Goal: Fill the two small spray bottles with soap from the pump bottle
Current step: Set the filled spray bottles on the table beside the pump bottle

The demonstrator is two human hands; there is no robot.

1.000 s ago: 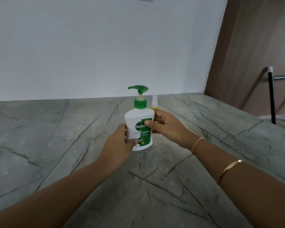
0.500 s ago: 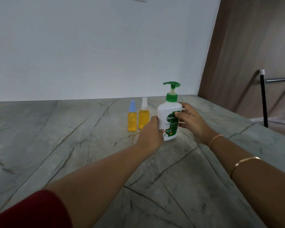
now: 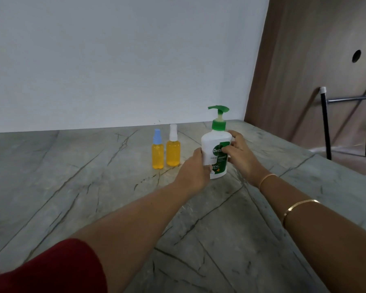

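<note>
the pump bottle (image 3: 213, 148) has slid right of the blue-top bottle (image 3: 157, 155) and white-top bottle (image 3: 173, 153), both looking full and capped. left hand (image 3: 195, 168) and right hand (image 3: 241, 158) grip it.

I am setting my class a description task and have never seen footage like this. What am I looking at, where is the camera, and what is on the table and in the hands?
No machine here: these are a person's two bare hands. The camera is worn on that person's head, looking forward and down, so both arms reach in from the bottom edge. On the grey veined table stand a white pump bottle with a green pump and, to its left, a blue-capped spray bottle and a white-capped spray bottle, side by side, both capped and holding amber liquid. The left hand and the right hand each hold the pump bottle, upright, by its sides.
</note>
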